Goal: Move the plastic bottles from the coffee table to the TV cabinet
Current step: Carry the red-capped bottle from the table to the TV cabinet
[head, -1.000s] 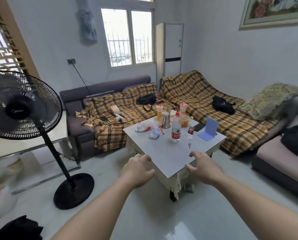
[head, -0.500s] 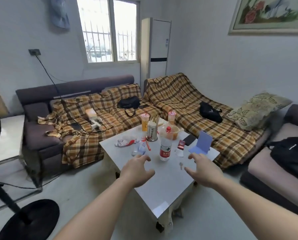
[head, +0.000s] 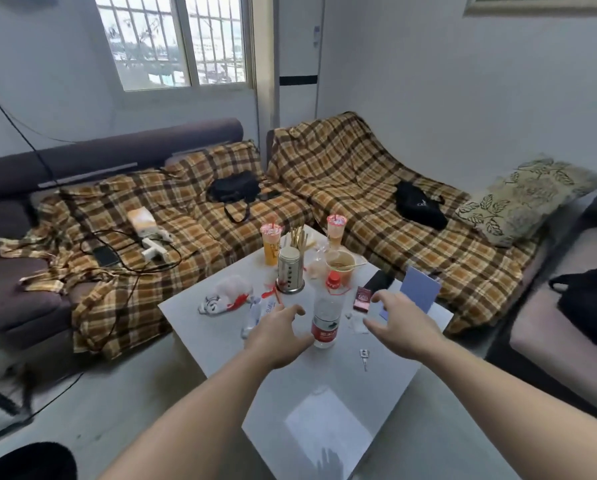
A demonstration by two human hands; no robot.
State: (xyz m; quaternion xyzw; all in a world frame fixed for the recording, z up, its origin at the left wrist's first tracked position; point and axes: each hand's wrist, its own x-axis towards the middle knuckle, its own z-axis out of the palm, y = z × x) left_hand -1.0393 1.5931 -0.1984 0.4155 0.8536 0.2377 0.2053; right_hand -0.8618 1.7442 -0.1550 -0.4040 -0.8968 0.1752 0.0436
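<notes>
Clear plastic bottle [head: 326, 315] with a red cap stands straight up, cap pointing to 12 o'clock, in the middle of the coffee table [head: 325, 386]. Both hands are spread wide and hold nothing: the left hand [head: 279, 336] is at its 9 o'clock, the right hand [head: 402, 323] at its 3 o'clock. I think this is the reach, and next a hand must close around the bottle's middle.

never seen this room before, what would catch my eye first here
First come the two bare hands, the left hand and right hand, both open, reaching over the white coffee table on either side of an upright clear plastic bottle with a red cap and red label. Behind it the far end of the table is cluttered with two sealed drink cups, a metal chopstick holder and a noodle bowl. Orange plaid blankets cover the corner sofas beyond.
</notes>
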